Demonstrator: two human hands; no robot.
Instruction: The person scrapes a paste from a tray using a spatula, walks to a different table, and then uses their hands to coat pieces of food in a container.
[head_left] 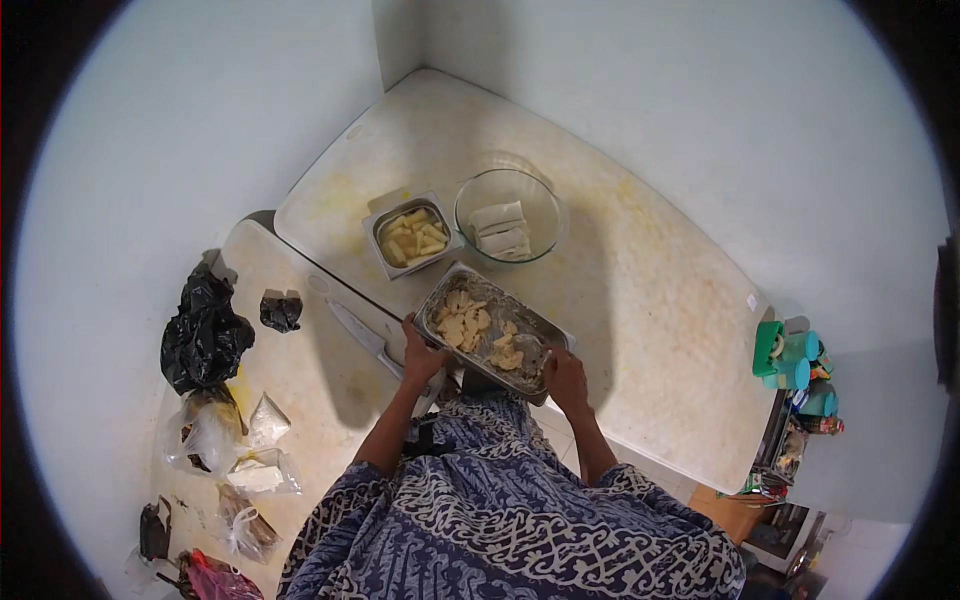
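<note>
Between my two hands is a rectangular metal pan (543, 323) with lumps of pale, dough-like food (463, 320) in it; its inner walls are smeared. My left hand (424, 358) grips the pan's left end, and my right hand (565, 380) is closed on its right end. Just beyond the pan stand a smaller metal container (385, 262) of pale yellow cut pieces (413, 238) and a round glass bowl (548, 215) with white, flat-sided pieces (500, 230) inside. A large knife (362, 334) lies left of my left hand.
Black plastic bags (205, 335) and a small black bundle (281, 311) lie on the left table (300, 375). Clear bags, one around a white block (262, 474), sit nearer. Teal-lidded containers (790, 374) stand at the far right. Walls meet behind the table corner.
</note>
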